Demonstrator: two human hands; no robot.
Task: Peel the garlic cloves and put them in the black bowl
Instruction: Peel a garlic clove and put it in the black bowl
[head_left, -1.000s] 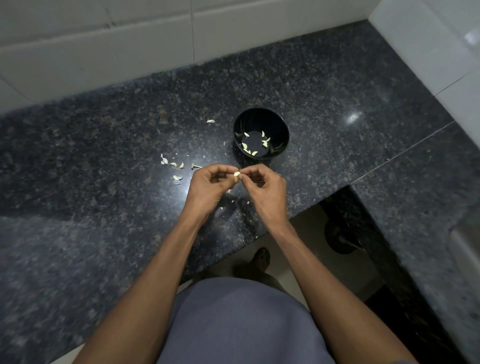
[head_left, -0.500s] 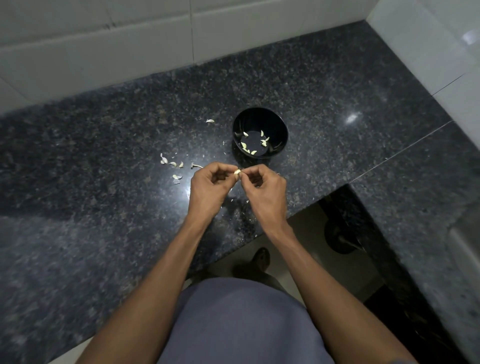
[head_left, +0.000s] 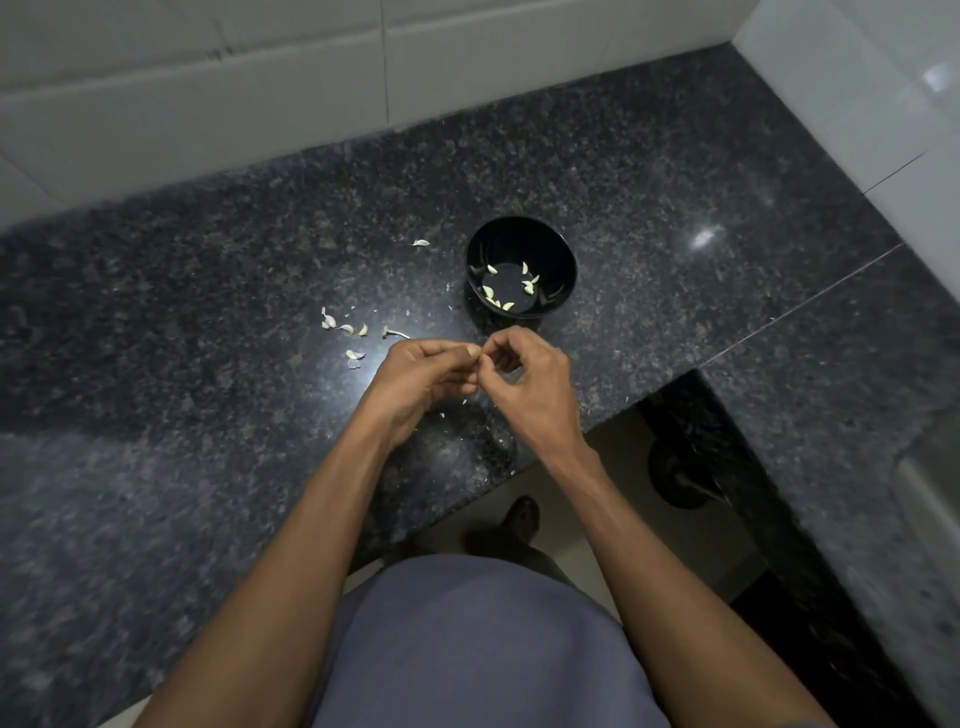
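**Asker:** Left hand (head_left: 421, 371) first: how is it seen?

**Describer:** It is held just above the dark speckled granite counter (head_left: 675, 182), fingers curled in, thumb tip meeting the fingertips of the right hand (head_left: 524, 379). Both hands are pinched together at one spot.

**Asker:** Is a small pale garlic clove (head_left: 476, 358) held there?

**Describer:** Only a pale sliver is glimpsed behind the left thumb. A second ago a pale clove was plainly seen between the two thumbs; now it is almost wholly covered by the fingers. It is judged to be pinched by the left hand, while what the right fingertips are closed on cannot be told.

**Asker:** What is meant by that for the task?

**Describer:** Peeling of this clove is judged to be under way, not finished.

**Asker:** Where is the round black bowl (head_left: 563, 254)?

**Describer:** Just beyond the hands, unmoved. Several pale peeled cloves (head_left: 491, 293) are seen lying inside it. Pale scraps and cloves (head_left: 343, 327) are scattered on the counter to the left, and one lone piece (head_left: 421, 242) lies left of the bowl.
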